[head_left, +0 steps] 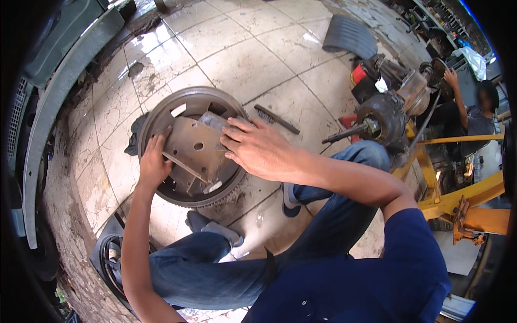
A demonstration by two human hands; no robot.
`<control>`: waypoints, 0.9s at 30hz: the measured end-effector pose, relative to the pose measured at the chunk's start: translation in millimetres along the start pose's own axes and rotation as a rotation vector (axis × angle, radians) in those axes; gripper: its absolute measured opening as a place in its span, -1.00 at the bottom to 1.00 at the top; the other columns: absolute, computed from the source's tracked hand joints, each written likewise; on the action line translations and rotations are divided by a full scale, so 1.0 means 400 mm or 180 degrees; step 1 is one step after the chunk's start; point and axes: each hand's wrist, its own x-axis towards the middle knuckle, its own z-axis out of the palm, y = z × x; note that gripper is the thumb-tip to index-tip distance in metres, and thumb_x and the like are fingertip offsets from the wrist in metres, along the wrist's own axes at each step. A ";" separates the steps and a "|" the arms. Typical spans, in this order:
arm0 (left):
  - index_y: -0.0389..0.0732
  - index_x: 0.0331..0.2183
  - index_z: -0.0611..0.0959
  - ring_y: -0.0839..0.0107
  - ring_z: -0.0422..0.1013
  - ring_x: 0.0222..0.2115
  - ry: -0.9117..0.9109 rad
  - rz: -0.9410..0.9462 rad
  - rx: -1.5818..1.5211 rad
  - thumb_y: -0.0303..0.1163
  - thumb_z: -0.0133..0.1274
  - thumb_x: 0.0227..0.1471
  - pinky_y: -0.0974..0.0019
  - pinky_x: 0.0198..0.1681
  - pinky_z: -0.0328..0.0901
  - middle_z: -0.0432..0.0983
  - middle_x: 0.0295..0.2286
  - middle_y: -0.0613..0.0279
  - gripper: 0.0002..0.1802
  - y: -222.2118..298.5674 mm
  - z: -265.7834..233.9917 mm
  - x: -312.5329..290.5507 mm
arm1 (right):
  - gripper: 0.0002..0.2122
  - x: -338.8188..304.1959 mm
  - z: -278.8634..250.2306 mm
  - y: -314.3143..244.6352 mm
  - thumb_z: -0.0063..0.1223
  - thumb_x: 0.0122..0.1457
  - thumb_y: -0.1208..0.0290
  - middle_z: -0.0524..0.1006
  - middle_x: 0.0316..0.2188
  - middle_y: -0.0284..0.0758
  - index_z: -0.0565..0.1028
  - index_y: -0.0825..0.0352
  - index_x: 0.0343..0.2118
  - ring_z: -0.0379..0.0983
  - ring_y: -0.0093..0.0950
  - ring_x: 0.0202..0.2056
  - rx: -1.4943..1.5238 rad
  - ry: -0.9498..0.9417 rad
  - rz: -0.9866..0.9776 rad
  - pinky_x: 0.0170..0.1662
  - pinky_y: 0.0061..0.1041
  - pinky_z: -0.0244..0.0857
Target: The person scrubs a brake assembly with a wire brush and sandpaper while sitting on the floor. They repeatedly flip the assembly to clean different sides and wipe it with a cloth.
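A large round flywheel (194, 200) with a toothed rim lies on the tiled floor in front of me. Within its ring sits a rusty flat metal plate (186, 141), slightly tilted, with a larger round hole in the middle and smaller ones around it. My left hand (154, 162) grips the plate's left edge, fingers curled against it inside the ring. Across the plate's right edge reaches my right hand (260, 149), its bent fingers holding that side; its thumb is hidden. White pieces (179, 110) show near the ring's inner wall.
A dark flat bar (277, 119) lies right of the flywheel. A greasy axle assembly (382, 116) and a yellow metal frame (458, 196) stand to the right, where another person (476, 116) sits. A curved black ribbed piece (350, 36) lies at the back. A grey metal beam (46, 116) runs along the left.
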 end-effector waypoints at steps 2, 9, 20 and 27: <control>-0.15 0.21 0.37 -0.10 0.33 0.05 -0.0047 -0.0010 -0.0059 -0.62 0.24 -0.28 0.04 0.10 0.31 0.40 0.01 -0.09 -0.08 0.017 0.000 0.009 | -0.63 0.006 0.004 0.014 -0.03 0.31 0.26 0.46 0.09 -0.10 0.50 0.46 0.02 0.29 -0.18 0.20 0.0048 0.0047 0.0046 0.14 -0.13 0.23; -0.13 0.21 0.34 0.00 0.33 0.05 -0.0238 -0.0075 0.0063 -0.56 0.28 -0.27 0.08 0.09 0.33 0.41 0.00 0.02 -0.07 0.024 -0.018 0.015 | -0.63 -0.011 -0.022 -0.003 -0.07 0.35 0.26 0.39 0.19 -0.16 0.48 0.41 0.08 0.23 -0.22 0.25 -0.0045 -0.0258 0.0092 0.21 -0.19 0.21; -0.15 0.17 0.38 0.01 0.34 0.04 -0.0311 -0.0209 -0.0011 -0.51 0.28 -0.22 0.09 0.09 0.35 0.42 0.00 0.02 -0.15 0.031 -0.029 0.017 | -0.62 0.015 -0.020 0.004 -0.11 0.36 0.28 0.40 0.18 -0.11 0.46 0.47 0.07 0.23 -0.19 0.26 0.0031 -0.0430 0.0066 0.23 -0.19 0.20; -0.21 0.12 0.39 0.01 0.34 0.05 -0.0369 -0.0260 -0.0096 -0.48 0.29 -0.22 0.08 0.09 0.34 0.42 -0.01 0.00 -0.20 0.035 -0.034 0.009 | -0.61 0.009 -0.020 0.013 -0.13 0.37 0.26 0.40 0.16 -0.11 0.44 0.45 0.09 0.26 -0.15 0.23 0.0029 -0.0535 -0.0002 0.19 -0.13 0.22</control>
